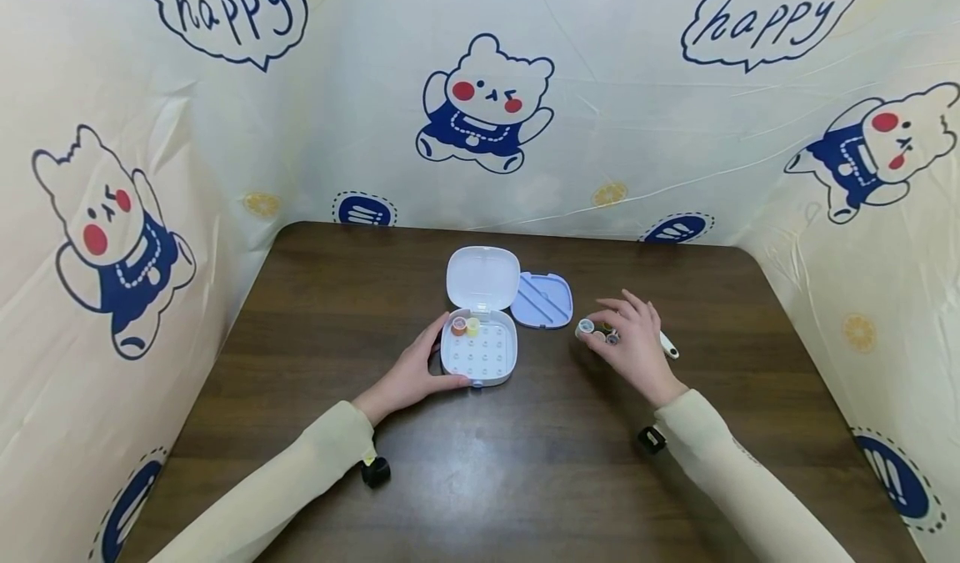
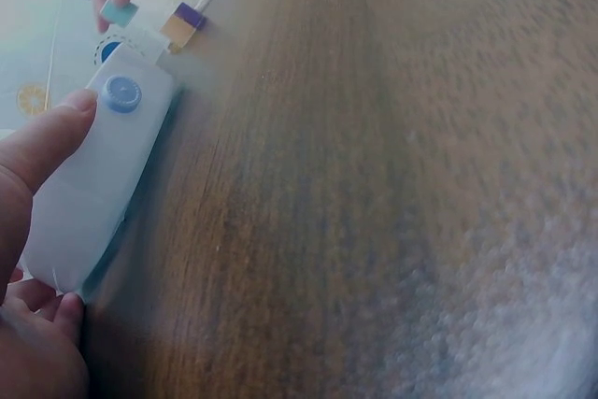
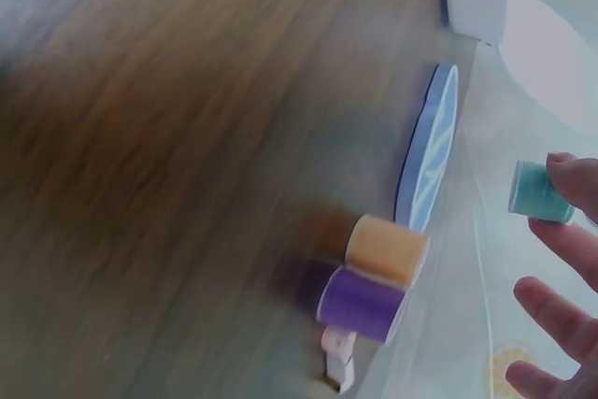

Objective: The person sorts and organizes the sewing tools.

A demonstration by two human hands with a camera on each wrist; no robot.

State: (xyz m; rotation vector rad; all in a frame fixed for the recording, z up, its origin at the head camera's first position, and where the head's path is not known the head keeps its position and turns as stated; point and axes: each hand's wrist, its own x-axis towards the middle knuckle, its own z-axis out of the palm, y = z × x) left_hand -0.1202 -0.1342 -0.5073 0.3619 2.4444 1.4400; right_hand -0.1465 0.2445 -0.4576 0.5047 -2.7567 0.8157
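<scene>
My left hand (image 1: 412, 371) grips a white sewing box (image 1: 480, 383) at its left side, with the thumb at the front near the round blue button (image 2: 122, 94). Its lid (image 1: 483, 278) stands open, and the inside has rows of small pegs. An orange-brown thread spool (image 1: 459, 326) and a yellow thread spool (image 1: 472, 326) sit at the back left. Between thumb and index finger, my right hand (image 1: 633, 342) pinches a teal thread spool (image 3: 540, 193) above the table. Below it, an orange spool (image 3: 388, 249) and a purple spool (image 3: 362, 304) stand side by side.
A light blue tray (image 1: 542, 300) with diagonal bars lies right of the box, near its lid. Beside the right hand, a thin white tool (image 1: 669, 345) lies partly hidden. A printed cloth (image 1: 630, 129) hangs around the brown table (image 1: 480, 480).
</scene>
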